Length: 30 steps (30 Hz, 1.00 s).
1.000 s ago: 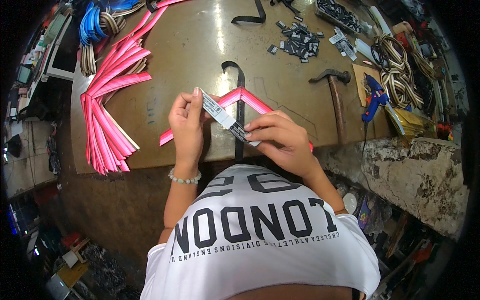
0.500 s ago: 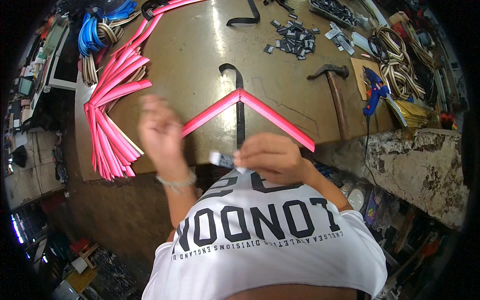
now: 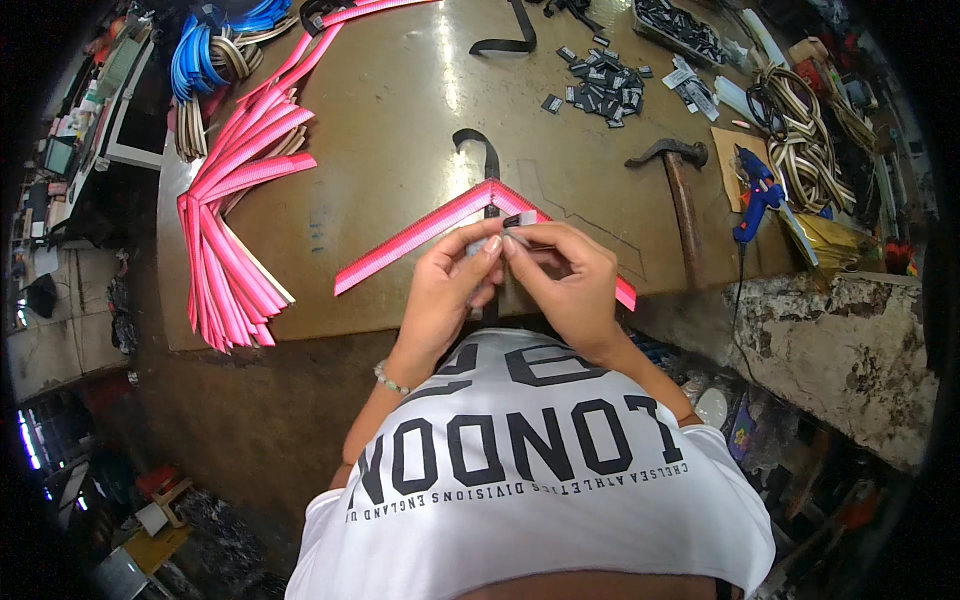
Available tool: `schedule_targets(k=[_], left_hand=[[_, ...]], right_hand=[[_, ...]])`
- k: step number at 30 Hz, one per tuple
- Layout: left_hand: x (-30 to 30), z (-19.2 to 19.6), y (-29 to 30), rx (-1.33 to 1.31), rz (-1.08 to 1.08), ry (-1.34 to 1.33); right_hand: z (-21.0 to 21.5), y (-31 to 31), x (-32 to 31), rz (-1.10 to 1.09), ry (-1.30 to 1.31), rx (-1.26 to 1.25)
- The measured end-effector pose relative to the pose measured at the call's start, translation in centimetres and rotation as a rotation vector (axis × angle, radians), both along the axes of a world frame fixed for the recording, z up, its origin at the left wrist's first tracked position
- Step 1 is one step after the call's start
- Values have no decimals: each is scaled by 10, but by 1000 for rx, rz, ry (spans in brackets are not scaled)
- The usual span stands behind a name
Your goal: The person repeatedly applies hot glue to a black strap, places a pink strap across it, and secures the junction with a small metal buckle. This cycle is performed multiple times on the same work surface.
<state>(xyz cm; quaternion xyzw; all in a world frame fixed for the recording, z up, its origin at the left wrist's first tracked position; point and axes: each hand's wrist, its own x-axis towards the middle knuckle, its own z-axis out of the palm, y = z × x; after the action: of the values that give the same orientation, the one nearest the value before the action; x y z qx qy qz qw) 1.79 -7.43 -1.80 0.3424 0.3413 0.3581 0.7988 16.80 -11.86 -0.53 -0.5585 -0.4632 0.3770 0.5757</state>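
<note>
Currently, the left hand (image 3: pixel 452 270) and the right hand (image 3: pixel 568 275) are meeting above the worktop (image 3: pixel 370 130), their fingers (image 3: pixel 528 268) pinching a small black-and-white label (image 3: pixel 520 218) near the peak of a bent pink strip (image 3: pixel 410 239), any print on the label being too small to read. Farther off, a pile of black tags (image 3: pixel 608 88) is showing pale, tiny print, while the white shirt (image 3: pixel 530 535) is bearing bold black lettering (image 3: pixel 533 443) turned upside down.

White shirt (image 3: pixel 540 535): black block letters (image 3: pixel 515 445), numerals (image 3: pixel 545 366), small-print line (image 3: pixel 520 488). Piled black tags (image 3: pixel 606 85), held tag (image 3: pixel 519 219): print illegible.
</note>
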Motion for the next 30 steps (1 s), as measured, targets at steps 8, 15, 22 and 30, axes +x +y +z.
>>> schedule_targets(k=[8, 15, 22, 30], left_hand=[[1, 1, 5, 95, 97, 154], [0, 7, 1, 151, 111, 260], [3, 11, -1, 323, 99, 373], [3, 8, 3, 407, 122, 449]], right_hand=[[5, -2, 7, 101, 34, -26], [-2, -2, 14, 185, 529, -159], [-7, 0, 31, 330, 455, -267], [-4, 1, 25, 228, 491, -229]])
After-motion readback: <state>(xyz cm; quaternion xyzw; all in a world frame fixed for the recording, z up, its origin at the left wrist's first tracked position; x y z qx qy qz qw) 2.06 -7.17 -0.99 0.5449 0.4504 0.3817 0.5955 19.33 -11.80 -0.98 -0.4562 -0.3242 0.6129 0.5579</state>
